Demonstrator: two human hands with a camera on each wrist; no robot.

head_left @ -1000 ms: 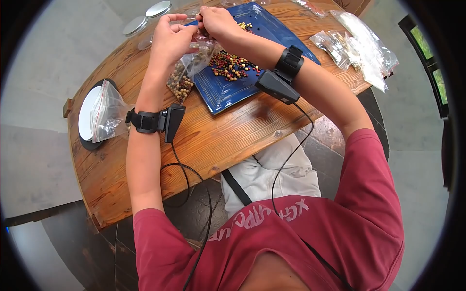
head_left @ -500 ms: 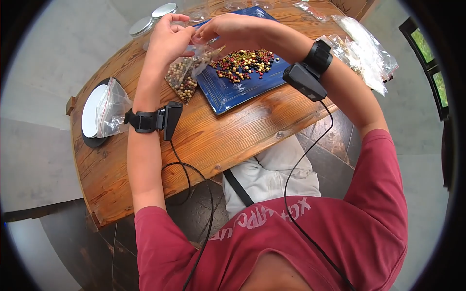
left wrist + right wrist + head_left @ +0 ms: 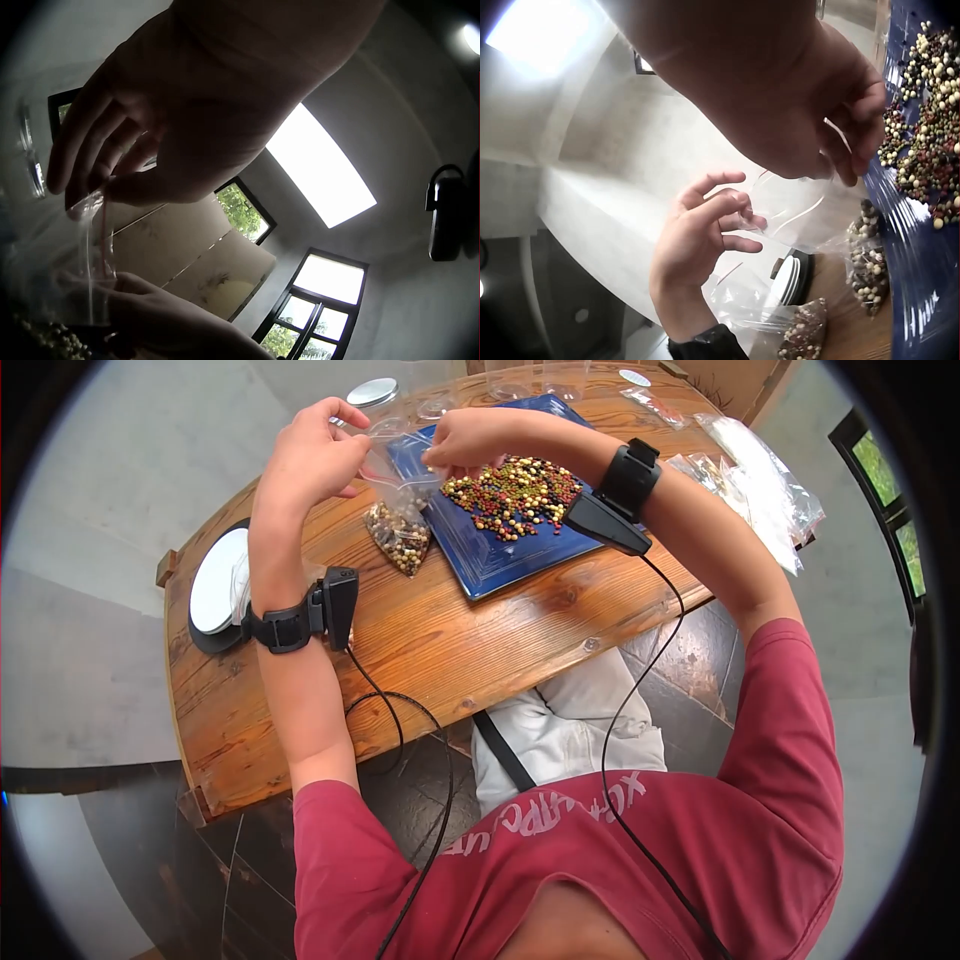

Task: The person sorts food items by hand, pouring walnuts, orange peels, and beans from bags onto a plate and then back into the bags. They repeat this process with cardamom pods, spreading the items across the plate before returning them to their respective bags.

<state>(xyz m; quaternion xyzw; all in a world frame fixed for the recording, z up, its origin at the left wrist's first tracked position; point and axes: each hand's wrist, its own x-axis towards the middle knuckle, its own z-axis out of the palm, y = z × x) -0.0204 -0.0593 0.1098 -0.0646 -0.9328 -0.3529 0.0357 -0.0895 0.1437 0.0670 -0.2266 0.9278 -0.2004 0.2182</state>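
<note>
A clear zip bag [image 3: 400, 538], its lower part filled with mixed dried beans, hangs at the left edge of a blue rectangular plate [image 3: 478, 572]. My left hand [image 3: 312, 458] pinches one side of its mouth between thumb and forefinger, the other fingers loosely bent. On the opposite side, my right hand [image 3: 472, 438] pinches the bag's rim over the plate. The bag's mouth stretches between both hands [image 3: 799, 206]. A pile of multicoloured beans [image 3: 520, 495] is spread on the plate beneath the right wrist.
A white round disc on a black base [image 3: 218, 585] stands at the left, with another clear bag [image 3: 742, 296] partly behind my left forearm. Lidded clear jars [image 3: 372, 392] are at the back. Plastic packets [image 3: 750, 470] lie at the right.
My right hand has moved away from the left hand, toward the plate's middle and then slightly back. The gap between the hands is wider, and the bag's mouth is now stretched between them.
</note>
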